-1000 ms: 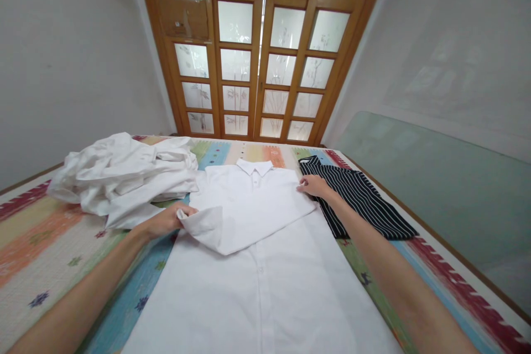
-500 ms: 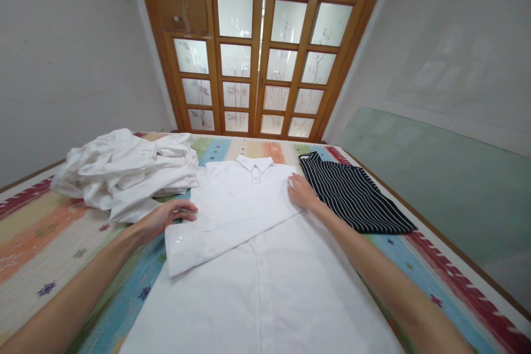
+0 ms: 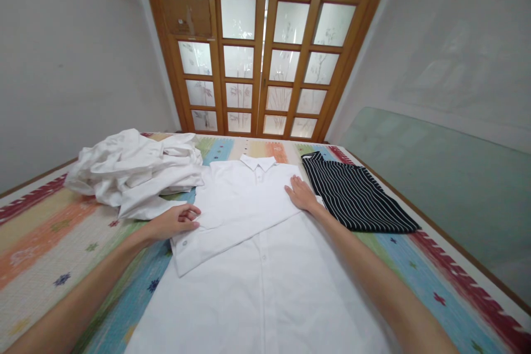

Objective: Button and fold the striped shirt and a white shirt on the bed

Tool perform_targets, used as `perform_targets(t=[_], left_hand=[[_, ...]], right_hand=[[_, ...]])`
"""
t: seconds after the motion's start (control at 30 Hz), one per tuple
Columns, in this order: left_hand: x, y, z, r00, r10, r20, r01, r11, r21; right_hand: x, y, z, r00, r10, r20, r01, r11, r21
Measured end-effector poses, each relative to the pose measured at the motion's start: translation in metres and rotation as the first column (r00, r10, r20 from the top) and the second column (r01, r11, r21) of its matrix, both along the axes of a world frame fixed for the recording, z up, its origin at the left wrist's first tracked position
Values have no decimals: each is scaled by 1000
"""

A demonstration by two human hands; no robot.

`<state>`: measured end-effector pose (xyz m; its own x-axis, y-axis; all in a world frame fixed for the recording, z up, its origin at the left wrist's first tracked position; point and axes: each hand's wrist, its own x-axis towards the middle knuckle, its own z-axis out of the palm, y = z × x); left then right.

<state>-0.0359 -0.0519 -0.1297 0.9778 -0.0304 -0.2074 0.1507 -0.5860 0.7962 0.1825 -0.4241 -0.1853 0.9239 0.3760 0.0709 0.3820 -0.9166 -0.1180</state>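
Observation:
A white button-up shirt (image 3: 265, 287) lies front up on the patterned bedding, its collar at the far end. One sleeve (image 3: 224, 243) is folded across the chest and slants down to its cuff at the left. My right hand (image 3: 302, 193) rests flat on the shirt near the shoulder on the right, fingers stretched out. At the left edge, just above the cuff, my left hand (image 3: 176, 221) touches the shirt with loosely bent fingers, a gap showing between thumb and fingers.
Crumpled white cloth (image 3: 133, 171) is heaped at the left. A folded black-and-white striped garment (image 3: 357, 193) lies to the right. Beyond the striped, colourful bedding (image 3: 37, 254) stand wooden doors (image 3: 259, 66) with glass panes; a pale green panel (image 3: 440, 177) borders the right side.
My right hand has flattened onto the shirt's shoulder area. My left hand has moved slightly onto the shirt's edge by the cuff. The view has shifted a little.

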Motion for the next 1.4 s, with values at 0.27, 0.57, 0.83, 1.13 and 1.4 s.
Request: perform_targets(t=[0.27,0.57,0.83,1.13,1.4], left_hand=[[-2,-2,7,999,-45,-2,45,998,47],[4,1,0,998,-51,-43,51,999,6],[8,-1,2,998,-39,-41,38,999,-17],[14,-7,-2,999,0,-54,-5,996,-88],[24,-11,-14,997,79,4,-78,995,-61]], right_hand=[[41,-16,31,993,99,60,-97,995,-25],[98,-19,51,977,212,-3,-212,977,-22],[121,-17,55,978,205,-28,-206,976,-72],[122,-23,54,996,85,-15,-86,989,-121],[125,-18,60,998,46,-30,-49,993,-107]])
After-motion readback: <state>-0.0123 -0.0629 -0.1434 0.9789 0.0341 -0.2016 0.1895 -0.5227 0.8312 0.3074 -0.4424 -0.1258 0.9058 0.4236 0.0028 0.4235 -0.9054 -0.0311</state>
